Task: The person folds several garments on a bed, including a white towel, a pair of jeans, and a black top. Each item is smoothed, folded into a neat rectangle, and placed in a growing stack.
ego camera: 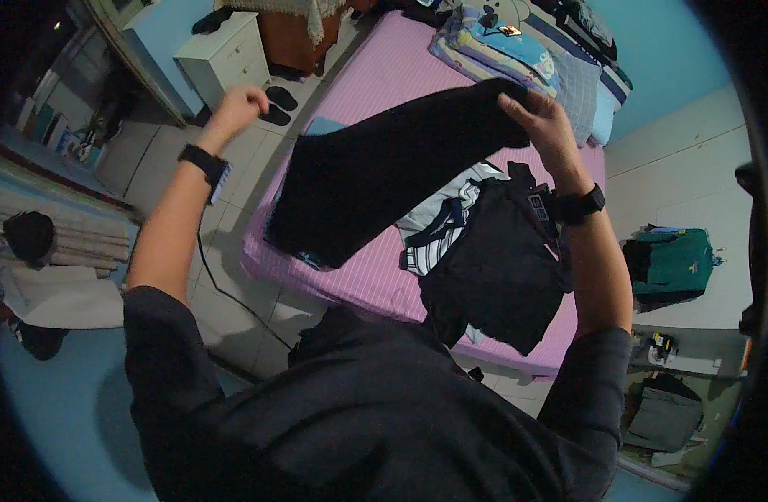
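Note:
My right hand grips one end of a black cloth garment, possibly trousers, between thumb and fingers. The garment stretches down to the left across the pink bed, its far end near the bed's corner. My left hand is raised to the left of the garment, apart from it. Its fingers are curled and nothing shows in them. Below the right hand lies a dark garment spread on the bed. A grey and white striped garment is partly covered by both dark pieces.
The bed has a pink striped sheet. Folded bedding is piled at its far end. At left stand a white drawer cabinet and dark slippers. A black cable crosses the floor. A green garment hangs at right.

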The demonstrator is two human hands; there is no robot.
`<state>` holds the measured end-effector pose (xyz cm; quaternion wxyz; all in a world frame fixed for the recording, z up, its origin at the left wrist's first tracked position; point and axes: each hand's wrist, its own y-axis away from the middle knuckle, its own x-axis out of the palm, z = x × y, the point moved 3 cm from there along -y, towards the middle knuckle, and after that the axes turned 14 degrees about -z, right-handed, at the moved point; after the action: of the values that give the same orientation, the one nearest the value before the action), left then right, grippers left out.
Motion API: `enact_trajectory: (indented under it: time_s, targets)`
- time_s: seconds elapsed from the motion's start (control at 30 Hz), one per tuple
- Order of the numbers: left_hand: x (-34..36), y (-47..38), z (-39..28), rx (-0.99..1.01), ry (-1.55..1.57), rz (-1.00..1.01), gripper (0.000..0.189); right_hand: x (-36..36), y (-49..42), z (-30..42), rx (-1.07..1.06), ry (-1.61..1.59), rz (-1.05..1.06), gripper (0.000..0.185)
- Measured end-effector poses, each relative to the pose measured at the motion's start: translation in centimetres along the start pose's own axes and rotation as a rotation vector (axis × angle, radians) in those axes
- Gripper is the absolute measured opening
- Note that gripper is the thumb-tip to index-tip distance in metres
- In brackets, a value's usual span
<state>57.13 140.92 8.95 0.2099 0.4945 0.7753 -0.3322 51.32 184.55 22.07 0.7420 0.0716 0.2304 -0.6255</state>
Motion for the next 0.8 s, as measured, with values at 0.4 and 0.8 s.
enact_trajectory:
  time_s: [0.4, 0.8]
  targets:
    - [10.9, 3.3, -8.9, 0.439, 0.155, 0.183, 0.094, 2.3, 3.4, 10.0, -0.506, 0.321, 0.030, 0.026]
    - [21.5, 11.6, -5.0, 0.063, 0.652, 0.960, 0.032, -6.7, 9.5, 15.0, -0.299, 0.166, -0.330, 0.029]
